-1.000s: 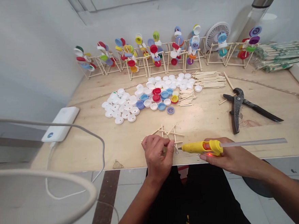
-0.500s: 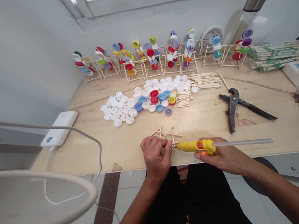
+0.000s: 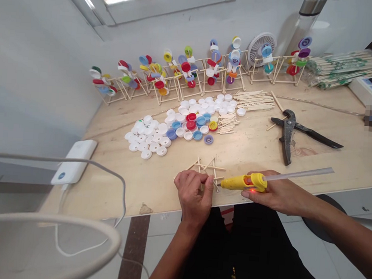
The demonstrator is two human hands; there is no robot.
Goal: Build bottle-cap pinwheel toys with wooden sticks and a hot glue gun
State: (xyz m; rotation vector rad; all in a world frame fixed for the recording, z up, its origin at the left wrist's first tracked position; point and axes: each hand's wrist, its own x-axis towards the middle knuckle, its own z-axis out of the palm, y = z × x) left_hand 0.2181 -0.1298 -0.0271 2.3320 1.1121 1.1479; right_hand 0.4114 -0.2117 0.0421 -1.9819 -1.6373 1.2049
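My left hand (image 3: 195,195) is closed in a pinch on a small frame of thin wooden sticks (image 3: 207,168) that lies on the plywood table (image 3: 255,155) near its front edge. My right hand (image 3: 276,192) grips a yellow glue gun (image 3: 242,182). A clear glue stick pokes out of the gun's back and a red light glows on it. Its nozzle points left and sits at the stick frame, right beside my left fingers.
A heap of white, blue and red bottle caps (image 3: 177,126) and bundles of cut sticks (image 3: 254,100) lie mid-table. Black cutters (image 3: 290,130) rest at the right. Finished cap-and-stick models (image 3: 190,72) line the back, with a small fan (image 3: 259,44). A white power bank (image 3: 74,161) lies left.
Both hands have stayed on the stick frame. The glue gun's nozzle has edged slightly left, closer to my left fingers. The camera view has shifted a little.
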